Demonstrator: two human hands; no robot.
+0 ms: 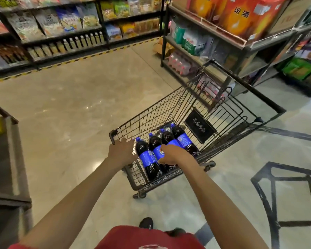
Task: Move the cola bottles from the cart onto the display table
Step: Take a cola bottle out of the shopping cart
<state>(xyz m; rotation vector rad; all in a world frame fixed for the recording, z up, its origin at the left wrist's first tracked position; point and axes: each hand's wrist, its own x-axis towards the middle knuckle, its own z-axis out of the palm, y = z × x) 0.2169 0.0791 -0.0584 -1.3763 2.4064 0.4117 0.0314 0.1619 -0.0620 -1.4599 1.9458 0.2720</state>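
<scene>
Head view: looking down on a black wire cart [169, 105] standing on a pale tiled floor [70, 105], stretching from 6 o'clock out toward 3 o'clock.

Seeing four cola bottles [166, 138] lying side by side on the basket's bottom at its near end, just right of 6 o'clock. Showing blue caps pointing toward 11 o'clock and blue labels facing up.

Reaching in from 7 o'clock with the left hand [121, 151], hooking its fingers over the cart's near rim beside the corner, at 9 o'clock of the bottles.

Reaching in from 5 o'clock with the right hand [171, 154], curling fingers and thumb round the label of the second bottle [155, 143] from the left. Covering part of the third bottle with the same hand, with all four resting in the basket.

Showing a black placard [199, 127] hanging inside the basket at 2 o'clock of the bottles.

Catching stocked shelves [61, 33] across 10 to 12 o'clock and a second rack [223, 34] carrying orange boxes at 1 o'clock. Also catching a black metal frame [273, 194] at 4 o'clock, and a red shirt [142, 238] and a black shoe [146, 222] at 6 o'clock.

Leaving it unclear which piece of furniture is serving as the display table.
</scene>
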